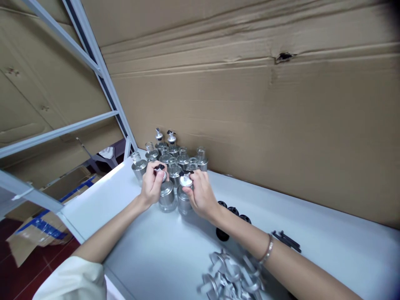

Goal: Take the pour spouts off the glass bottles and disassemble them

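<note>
My left hand (152, 183) is closed around a silver pour spout with a black cap (161, 170) on top of a glass bottle with a metal sleeve (167, 195). My right hand (201, 191) grips another silver pour spout (186, 180) on the bottle beside it (184, 202). Both bottles stand upright on the white table. Behind them is a cluster of similar bottles (173, 168), most with bare glass necks. At the back, two bottles (159, 139) wear spouts with black tops.
Silver spout parts (233, 277) lie piled near the front of the white table (150, 258). Black round caps (222, 234) and thin black tubes (286, 240) lie by my right forearm. A cardboard wall (250, 116) closes the back; a metal frame (112, 91) rises at left.
</note>
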The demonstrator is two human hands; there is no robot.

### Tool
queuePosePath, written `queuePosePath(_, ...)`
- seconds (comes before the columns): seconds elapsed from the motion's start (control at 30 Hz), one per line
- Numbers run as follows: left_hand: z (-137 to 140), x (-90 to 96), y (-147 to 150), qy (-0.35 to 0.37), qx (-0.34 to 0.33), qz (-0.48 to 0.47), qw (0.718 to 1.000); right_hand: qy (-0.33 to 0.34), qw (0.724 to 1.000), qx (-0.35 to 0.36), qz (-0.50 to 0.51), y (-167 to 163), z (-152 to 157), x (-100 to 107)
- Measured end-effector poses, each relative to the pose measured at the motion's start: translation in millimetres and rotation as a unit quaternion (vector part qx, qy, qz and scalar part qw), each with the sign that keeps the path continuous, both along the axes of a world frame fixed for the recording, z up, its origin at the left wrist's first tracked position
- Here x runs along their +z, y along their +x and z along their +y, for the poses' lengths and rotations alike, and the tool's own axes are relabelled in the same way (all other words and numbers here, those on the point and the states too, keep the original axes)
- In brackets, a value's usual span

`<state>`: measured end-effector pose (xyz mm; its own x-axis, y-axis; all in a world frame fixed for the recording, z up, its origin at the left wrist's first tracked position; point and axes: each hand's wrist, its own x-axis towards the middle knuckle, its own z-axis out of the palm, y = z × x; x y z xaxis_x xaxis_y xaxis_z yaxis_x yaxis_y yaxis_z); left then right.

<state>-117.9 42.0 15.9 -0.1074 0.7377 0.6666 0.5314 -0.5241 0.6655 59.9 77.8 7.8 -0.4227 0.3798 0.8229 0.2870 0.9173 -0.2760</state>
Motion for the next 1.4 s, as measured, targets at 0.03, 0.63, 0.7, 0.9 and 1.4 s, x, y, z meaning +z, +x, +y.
queuePosePath(0.03,3.1,-2.0,0.5,0.009,0.006,0.010,1.000,-0.004,1.000,-0.005,-0.003,0.5,2.8,-0.6)
queuePosePath(0.63,32.7,53.6,-10.5,0.079,0.158,0.101,0.979,0.089,0.995,-0.040,-0.022,15.3,16.7,-2.8)
queuePosePath(0.7,47.5,68.7,-26.8,0.034,0.181,0.064,0.981,0.081,0.996,-0.032,-0.019,17.8,15.8,-2.3)
queuePosePath(0.9,112.0,95.2,-81.1,-0.253,0.205,0.095,0.941,0.067,0.997,-0.032,-0.022,22.0,14.4,1.2)
queuePosePath(1.4,135.4,91.2,-102.8,-0.267,0.114,0.112,0.950,0.025,0.995,-0.002,-0.092,25.7,15.0,3.8)
